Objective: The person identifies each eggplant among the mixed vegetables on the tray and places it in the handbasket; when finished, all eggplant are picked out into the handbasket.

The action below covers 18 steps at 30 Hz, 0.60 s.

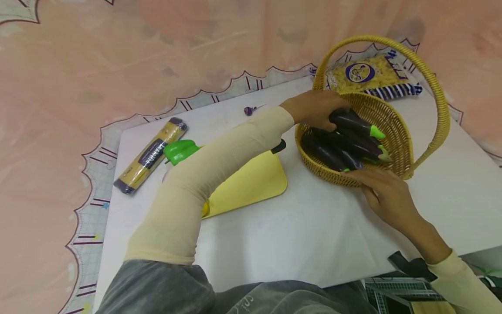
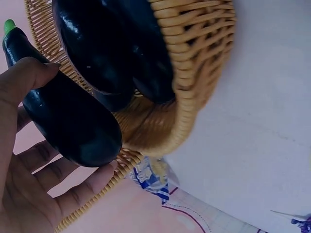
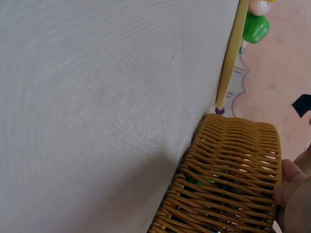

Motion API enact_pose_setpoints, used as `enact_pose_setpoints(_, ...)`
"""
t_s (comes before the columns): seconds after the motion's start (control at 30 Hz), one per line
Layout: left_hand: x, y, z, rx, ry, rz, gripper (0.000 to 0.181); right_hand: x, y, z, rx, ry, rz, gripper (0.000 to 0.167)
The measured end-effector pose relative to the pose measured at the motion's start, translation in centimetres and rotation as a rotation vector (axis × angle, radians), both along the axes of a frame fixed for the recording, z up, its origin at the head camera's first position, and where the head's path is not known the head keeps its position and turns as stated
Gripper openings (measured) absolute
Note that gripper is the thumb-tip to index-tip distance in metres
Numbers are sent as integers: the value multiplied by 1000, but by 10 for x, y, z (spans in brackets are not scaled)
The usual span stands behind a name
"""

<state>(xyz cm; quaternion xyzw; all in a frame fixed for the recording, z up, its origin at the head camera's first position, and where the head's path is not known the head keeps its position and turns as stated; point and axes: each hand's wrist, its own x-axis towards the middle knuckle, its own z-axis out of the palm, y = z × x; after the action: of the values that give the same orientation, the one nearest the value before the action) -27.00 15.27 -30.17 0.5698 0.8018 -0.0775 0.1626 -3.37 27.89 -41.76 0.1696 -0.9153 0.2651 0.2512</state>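
Note:
My left hand (image 1: 317,108) reaches over the far left rim of a wicker basket (image 1: 409,146) and grips a dark purple eggplant (image 1: 351,123) with a green cap. In the left wrist view the thumb lies across the held eggplant (image 2: 73,116), with the other fingers beneath it. Several more eggplants (image 1: 321,150) lie together in the basket under it. At the near side, my right hand (image 1: 388,196) holds the basket's rim, its fingers over the edge and the thumb outside. The right wrist view shows the woven basket wall (image 3: 228,170) beside that hand.
Left of the basket lies a yellow cutting board (image 1: 255,183), partly under my left arm, with a black handle (image 1: 279,147) at its edge. Farther left are a green bell pepper (image 1: 180,150) and a spaghetti pack (image 1: 150,157). Behind the basket rests a pasta bag (image 1: 364,76).

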Motion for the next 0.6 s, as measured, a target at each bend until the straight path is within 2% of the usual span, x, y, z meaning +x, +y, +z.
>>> enact_pose_setpoints(0.1, 0, 11, 0, 2, -2, -11, 53, 1, 1, 1, 1, -14, -4, 52)
enact_pose_setpoints(0.3, 1, 29, 2, -37, 49, -13, 53, -1, 1, 0, -4, -6, -5, 52)
enact_pose_setpoints(0.43, 4, 38, -2, -63, 72, -15, 57, -2, 1, 0, -1, -1, 2, 52)
enact_pose_setpoints(0.6, 8, 47, -7, -52, 74, -10, 58, -1, 2, 0, 10, -9, 0, 52)
